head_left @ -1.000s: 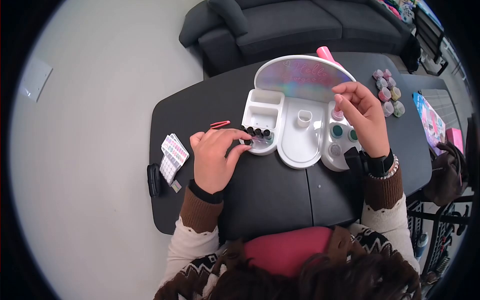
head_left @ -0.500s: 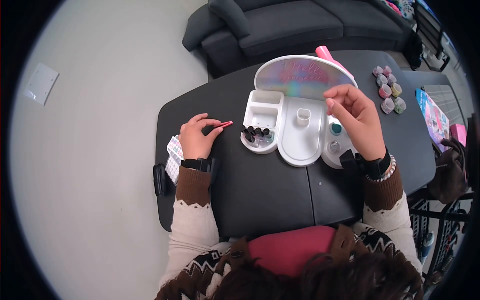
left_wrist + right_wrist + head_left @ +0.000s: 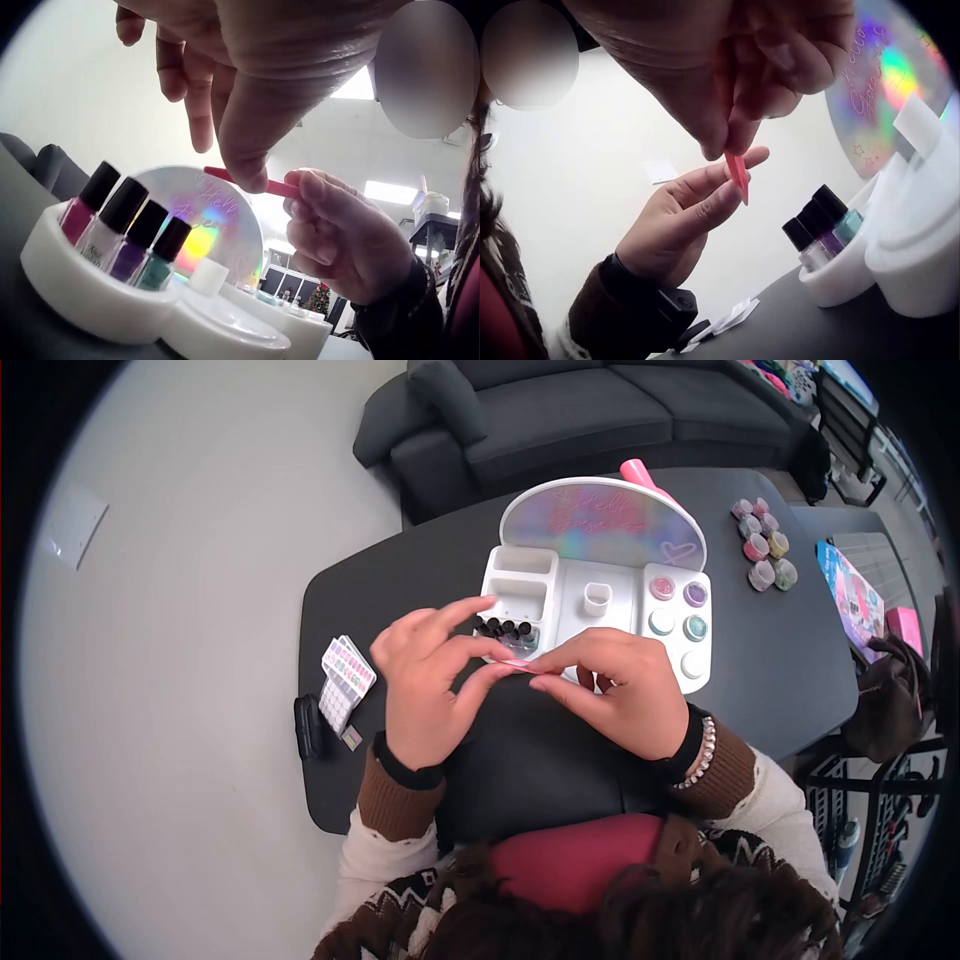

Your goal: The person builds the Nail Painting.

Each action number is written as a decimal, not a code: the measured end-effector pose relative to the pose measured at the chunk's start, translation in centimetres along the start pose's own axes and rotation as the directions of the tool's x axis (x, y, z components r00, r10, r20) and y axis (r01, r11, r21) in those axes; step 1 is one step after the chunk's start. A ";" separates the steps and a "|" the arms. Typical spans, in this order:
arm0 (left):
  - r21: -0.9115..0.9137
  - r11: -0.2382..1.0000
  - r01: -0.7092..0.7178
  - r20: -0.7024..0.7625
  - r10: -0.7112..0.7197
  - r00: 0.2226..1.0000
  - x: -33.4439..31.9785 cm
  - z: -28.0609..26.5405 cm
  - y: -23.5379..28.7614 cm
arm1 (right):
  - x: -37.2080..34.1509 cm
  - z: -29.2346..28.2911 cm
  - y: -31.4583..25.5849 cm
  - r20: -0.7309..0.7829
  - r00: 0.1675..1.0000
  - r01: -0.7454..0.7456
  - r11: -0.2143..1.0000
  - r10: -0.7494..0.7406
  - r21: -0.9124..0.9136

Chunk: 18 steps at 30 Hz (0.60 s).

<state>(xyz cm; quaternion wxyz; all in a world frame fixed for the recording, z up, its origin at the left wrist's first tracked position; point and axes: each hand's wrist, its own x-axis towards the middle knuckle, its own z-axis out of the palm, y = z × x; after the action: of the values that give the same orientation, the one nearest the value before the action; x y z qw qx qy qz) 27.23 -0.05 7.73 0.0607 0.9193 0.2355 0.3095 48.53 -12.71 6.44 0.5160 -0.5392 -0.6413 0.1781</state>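
Note:
Both hands hold a pair of small pink-red tweezers point(image 3: 517, 665) above the front edge of a white manicure station point(image 3: 565, 575). My left hand point(image 3: 425, 675) pinches one end between thumb and fingertip, its other fingers spread out. From the other side, my right hand point(image 3: 628, 685) grips the opposite end, as the right wrist view shows with the tweezers point(image 3: 738, 174) slanting down. Several black-capped nail polish bottles point(image 3: 124, 206) stand in the station's left front compartment, close behind the left hand. A small white ring-shaped piece point(image 3: 597, 598) sits in the station's middle.
Lidded glitter pots point(image 3: 695, 627) fill the station's right section. More small pots point(image 3: 762, 574) stand at the table's right. Nail sticker sheets point(image 3: 347, 670) and a black case point(image 3: 307, 728) lie at the left edge. A pink cylinder point(image 3: 636, 472) is behind the mirror panel point(image 3: 590, 520).
My left hand left the polish bottles, picked up the tweezers from the table at left and brought them right. My right hand came down and left from the glitter pots to the tweezers' other end.

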 end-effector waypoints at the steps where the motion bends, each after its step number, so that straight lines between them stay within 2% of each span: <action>1: -0.026 1.000 0.003 0.011 -0.003 1.000 -0.1 0.5 -0.1 | -0.1 0.3 0.3 -0.009 1.000 -0.028 0.998 0.028 -0.047; 3: -0.051 0.999 0.015 0.017 -0.014 1.000 -0.4 1.2 -0.7 | -0.1 0.5 0.4 -0.019 0.997 -0.073 0.991 0.072 -0.111; 5: -0.102 0.994 0.029 0.039 -0.025 0.999 -0.6 1.8 -1.4 | 0.1 0.8 0.7 -0.017 0.995 -0.101 0.991 0.100 -0.092; 9: -0.105 0.993 0.045 0.032 -0.042 0.999 -0.9 2.8 -1.8 | 0.1 1.3 1.2 -0.022 0.978 -0.210 0.974 0.209 -0.087; 12: -0.087 0.996 0.026 0.014 -0.025 1.000 -0.9 2.9 -2.0 | 0.2 1.3 1.3 -0.024 0.973 -0.231 0.967 0.230 -0.109; 16: -0.142 0.979 0.144 -0.107 -0.160 0.981 -1.0 2.8 -3.2 | 0.4 1.2 1.7 -0.032 0.962 -0.274 0.949 0.272 -0.155; 18: -0.190 0.965 0.181 -0.155 -0.212 0.965 -1.5 3.2 -4.6 | 0.5 1.3 1.8 0.002 0.955 -0.288 0.926 0.298 -0.245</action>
<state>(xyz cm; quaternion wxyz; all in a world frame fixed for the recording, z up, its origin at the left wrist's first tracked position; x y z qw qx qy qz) 26.28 3.41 3.23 0.1504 0.8519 0.3024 0.4004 48.39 -11.21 4.75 0.4014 -0.6841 -0.5804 0.1843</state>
